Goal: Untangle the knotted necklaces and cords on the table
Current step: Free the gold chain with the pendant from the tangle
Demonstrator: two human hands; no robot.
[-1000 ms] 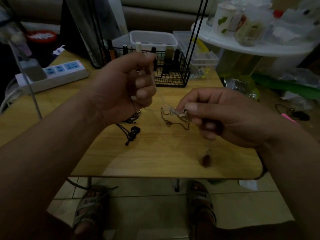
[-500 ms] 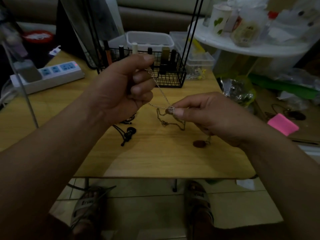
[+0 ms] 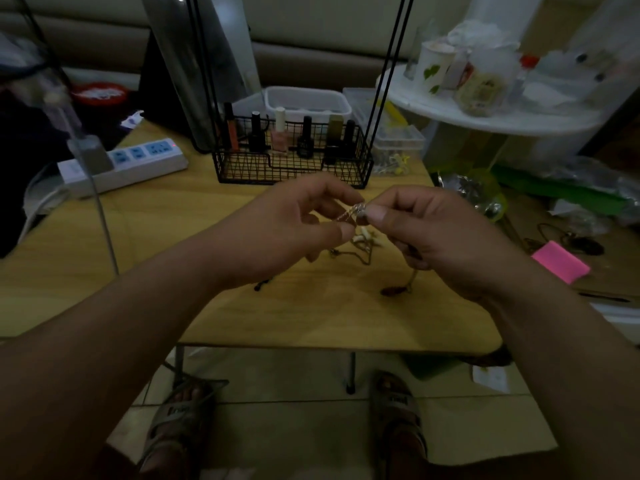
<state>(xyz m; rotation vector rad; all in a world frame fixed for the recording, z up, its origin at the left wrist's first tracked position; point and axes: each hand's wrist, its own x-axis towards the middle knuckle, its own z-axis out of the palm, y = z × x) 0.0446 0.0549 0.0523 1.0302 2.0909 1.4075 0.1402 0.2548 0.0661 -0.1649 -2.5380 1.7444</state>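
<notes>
Wooden bench (image 3: 138,244), wire basket (image 3: 294,168) at 12 o'clock. My left hand (image 3: 287,230) and right hand (image 3: 433,237) both pinch the chain necklace (image 3: 355,209) above centre. Likely light, limp, kink-prone: grip beside the tangle.

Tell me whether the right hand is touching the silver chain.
Touching. The head view shows the right hand pinching the silver chain between thumb and forefinger, above the table; the left hand holds its other side.

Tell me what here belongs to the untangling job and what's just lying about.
Job: left hand, right hand, thin chain they pinch, tangled necklace, black cord.
Lying about: wire basket, nail polish bottles, power strip, pink pad.
</notes>
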